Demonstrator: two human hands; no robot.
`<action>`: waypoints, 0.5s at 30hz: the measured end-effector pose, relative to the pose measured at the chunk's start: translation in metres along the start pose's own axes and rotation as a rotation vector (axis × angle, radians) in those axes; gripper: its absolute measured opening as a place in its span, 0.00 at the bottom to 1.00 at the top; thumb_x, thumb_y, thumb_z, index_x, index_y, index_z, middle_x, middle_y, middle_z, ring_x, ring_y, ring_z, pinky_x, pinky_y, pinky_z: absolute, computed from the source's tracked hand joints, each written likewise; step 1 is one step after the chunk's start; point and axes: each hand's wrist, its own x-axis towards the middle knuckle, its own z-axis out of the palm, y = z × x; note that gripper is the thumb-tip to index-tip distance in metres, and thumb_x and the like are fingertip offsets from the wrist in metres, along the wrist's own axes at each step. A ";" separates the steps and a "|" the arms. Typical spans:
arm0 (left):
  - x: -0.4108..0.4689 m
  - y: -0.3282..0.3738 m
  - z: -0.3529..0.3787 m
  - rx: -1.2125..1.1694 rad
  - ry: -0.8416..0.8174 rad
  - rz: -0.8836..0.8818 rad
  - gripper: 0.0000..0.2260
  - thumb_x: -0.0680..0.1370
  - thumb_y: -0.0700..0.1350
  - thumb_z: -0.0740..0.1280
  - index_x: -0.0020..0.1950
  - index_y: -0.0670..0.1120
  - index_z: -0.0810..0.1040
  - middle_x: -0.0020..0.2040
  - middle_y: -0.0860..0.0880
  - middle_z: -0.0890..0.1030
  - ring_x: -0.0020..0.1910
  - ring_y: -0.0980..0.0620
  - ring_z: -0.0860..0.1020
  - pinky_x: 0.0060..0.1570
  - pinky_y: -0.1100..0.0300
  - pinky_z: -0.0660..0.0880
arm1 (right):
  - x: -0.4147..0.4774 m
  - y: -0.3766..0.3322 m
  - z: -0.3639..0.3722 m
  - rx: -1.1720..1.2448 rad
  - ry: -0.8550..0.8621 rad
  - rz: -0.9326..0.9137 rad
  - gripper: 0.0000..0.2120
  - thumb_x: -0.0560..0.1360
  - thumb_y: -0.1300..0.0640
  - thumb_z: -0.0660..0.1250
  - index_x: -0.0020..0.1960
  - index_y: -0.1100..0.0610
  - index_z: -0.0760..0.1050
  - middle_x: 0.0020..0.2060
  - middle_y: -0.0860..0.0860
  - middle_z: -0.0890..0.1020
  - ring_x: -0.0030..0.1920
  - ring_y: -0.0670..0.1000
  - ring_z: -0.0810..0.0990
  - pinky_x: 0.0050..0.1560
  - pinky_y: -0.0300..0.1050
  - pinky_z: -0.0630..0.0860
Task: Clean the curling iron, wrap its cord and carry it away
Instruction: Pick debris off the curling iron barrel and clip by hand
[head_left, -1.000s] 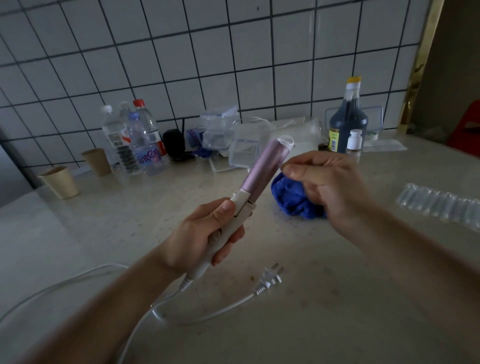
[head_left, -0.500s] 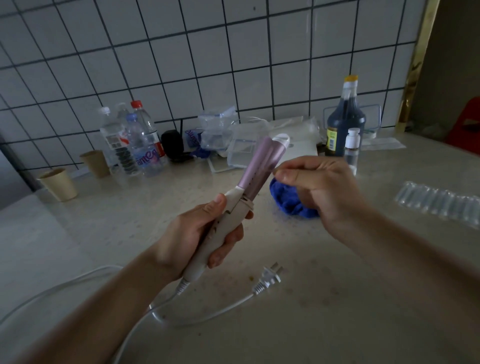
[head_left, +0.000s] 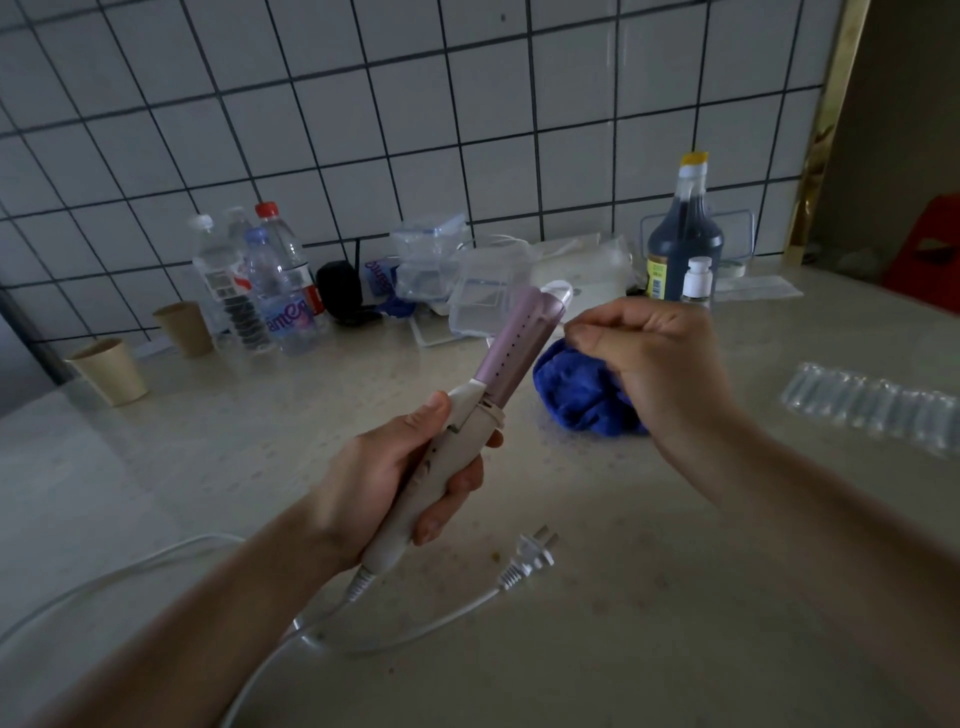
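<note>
Under the tiled wall (head_left: 467, 104), beige counter (head_left: 675, 597), bottles (head_left: 275, 291), white plug (head_left: 530, 558).

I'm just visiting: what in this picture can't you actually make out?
Head view only.
Right hand: whether its pinched fingertips hold anything; too small.
Blue cloth: right part hidden behind that hand.
Cord: middle stretch cut off by the left and bottom edges.
Water bottles: labels blurred, unreadable.
</note>
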 end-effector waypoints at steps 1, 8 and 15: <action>0.000 0.000 0.000 0.002 0.002 -0.001 0.28 0.83 0.60 0.53 0.62 0.35 0.76 0.36 0.43 0.72 0.22 0.53 0.67 0.23 0.61 0.69 | -0.001 0.000 0.000 -0.020 0.002 -0.026 0.12 0.75 0.61 0.76 0.38 0.46 0.85 0.32 0.44 0.86 0.34 0.41 0.83 0.37 0.31 0.76; 0.000 0.003 -0.001 -0.029 0.006 0.056 0.29 0.84 0.58 0.51 0.62 0.34 0.75 0.36 0.43 0.71 0.21 0.53 0.67 0.22 0.61 0.70 | -0.009 0.000 0.007 -0.135 0.004 -0.114 0.10 0.76 0.59 0.75 0.39 0.47 0.85 0.32 0.49 0.86 0.32 0.53 0.83 0.33 0.46 0.80; -0.001 0.002 -0.004 0.029 0.022 0.051 0.29 0.84 0.58 0.51 0.62 0.34 0.75 0.36 0.43 0.72 0.21 0.52 0.68 0.24 0.62 0.70 | -0.019 -0.002 0.015 -0.179 -0.027 -0.110 0.09 0.76 0.60 0.75 0.38 0.49 0.85 0.29 0.52 0.84 0.29 0.55 0.81 0.29 0.46 0.77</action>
